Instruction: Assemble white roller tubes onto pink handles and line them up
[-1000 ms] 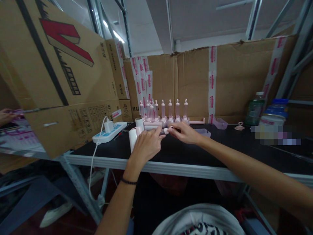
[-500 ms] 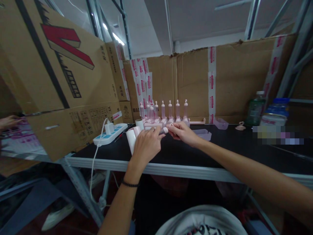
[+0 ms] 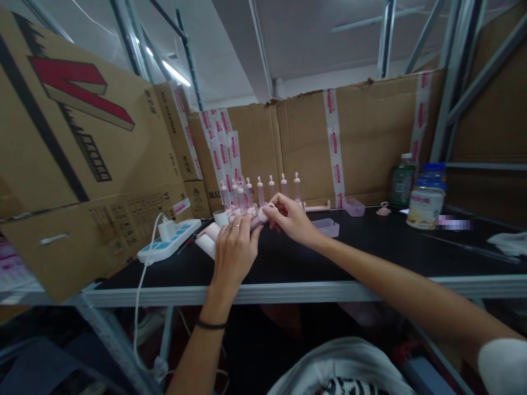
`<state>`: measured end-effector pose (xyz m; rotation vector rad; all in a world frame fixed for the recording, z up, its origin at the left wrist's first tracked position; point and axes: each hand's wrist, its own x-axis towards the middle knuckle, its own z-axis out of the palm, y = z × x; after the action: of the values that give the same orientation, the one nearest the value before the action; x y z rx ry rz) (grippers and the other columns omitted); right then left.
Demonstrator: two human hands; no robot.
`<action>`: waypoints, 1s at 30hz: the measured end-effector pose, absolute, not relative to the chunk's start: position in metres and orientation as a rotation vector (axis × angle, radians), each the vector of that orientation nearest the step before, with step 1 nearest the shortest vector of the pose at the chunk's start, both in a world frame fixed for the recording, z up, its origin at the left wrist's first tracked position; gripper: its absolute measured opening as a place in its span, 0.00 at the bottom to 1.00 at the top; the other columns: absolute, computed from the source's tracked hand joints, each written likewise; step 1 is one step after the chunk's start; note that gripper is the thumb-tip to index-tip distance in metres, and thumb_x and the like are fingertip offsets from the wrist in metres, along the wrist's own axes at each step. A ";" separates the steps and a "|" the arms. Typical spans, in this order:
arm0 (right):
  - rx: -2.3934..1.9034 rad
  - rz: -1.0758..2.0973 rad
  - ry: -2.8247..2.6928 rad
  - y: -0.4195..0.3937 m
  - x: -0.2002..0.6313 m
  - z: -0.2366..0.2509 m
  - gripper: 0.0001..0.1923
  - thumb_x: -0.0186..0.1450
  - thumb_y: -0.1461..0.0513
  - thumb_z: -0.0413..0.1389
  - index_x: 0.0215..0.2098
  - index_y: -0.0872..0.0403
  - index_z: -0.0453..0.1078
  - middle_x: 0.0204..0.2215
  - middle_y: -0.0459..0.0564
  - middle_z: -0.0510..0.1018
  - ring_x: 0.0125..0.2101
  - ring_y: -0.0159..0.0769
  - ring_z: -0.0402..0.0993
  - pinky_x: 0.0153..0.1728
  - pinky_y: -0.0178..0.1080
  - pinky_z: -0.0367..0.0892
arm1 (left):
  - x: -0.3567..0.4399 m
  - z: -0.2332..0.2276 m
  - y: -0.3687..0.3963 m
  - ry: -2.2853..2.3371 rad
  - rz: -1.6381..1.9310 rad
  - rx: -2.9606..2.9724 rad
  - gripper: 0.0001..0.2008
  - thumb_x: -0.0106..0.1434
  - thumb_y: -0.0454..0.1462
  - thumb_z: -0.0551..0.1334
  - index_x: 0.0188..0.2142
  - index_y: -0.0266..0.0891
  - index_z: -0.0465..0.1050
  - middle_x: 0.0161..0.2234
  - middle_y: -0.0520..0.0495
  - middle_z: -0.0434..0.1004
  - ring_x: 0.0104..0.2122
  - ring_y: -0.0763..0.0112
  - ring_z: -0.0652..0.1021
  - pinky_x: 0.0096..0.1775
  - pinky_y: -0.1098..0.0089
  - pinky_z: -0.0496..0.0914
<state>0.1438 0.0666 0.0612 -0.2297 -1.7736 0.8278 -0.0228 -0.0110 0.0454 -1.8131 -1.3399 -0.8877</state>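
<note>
Both hands grip one small pink tube (image 3: 258,218) between them: left hand (image 3: 234,249) nearer, right hand (image 3: 290,219) just beyond.

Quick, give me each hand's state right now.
Left hand: closed on a small pink tube.
Right hand: pinching the same tube's white cap.

Small assembly or packing workshop. A black-topped bench (image 3: 370,252) on a metal frame carries a row of identical pink bottles (image 3: 259,192) at frame centre. Taped cardboard sheets (image 3: 370,137) wall the rear; printed shipping cartons (image 3: 82,137) stack at upper left. Steel racking uprights (image 3: 448,82) rise at upper right. A power strip (image 3: 168,247) lies at left of centre.
</note>
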 end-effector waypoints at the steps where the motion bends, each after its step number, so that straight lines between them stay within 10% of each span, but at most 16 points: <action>1: -0.212 0.849 -1.754 0.067 0.144 0.062 0.22 0.67 0.43 0.59 0.35 0.50 0.60 0.23 0.41 0.72 0.20 0.29 0.66 0.20 0.33 0.61 | -0.022 0.045 -0.011 -1.329 -0.898 -1.819 0.17 0.75 0.42 0.52 0.58 0.37 0.67 0.55 0.35 0.76 0.56 0.50 0.76 0.53 0.55 0.69; 30: -0.371 0.149 -1.722 0.143 0.261 0.162 0.20 0.68 0.45 0.60 0.33 0.53 0.71 0.27 0.48 0.76 0.28 0.33 0.71 0.27 0.36 0.63 | -0.050 0.031 0.027 -1.372 -1.404 -1.906 0.15 0.73 0.42 0.54 0.54 0.40 0.71 0.56 0.39 0.76 0.57 0.54 0.76 0.61 0.53 0.68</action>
<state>0.2609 0.1428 0.1617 -0.3708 -1.7224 0.1493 -0.0502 0.0268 0.0312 -1.9063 -1.3723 -1.4042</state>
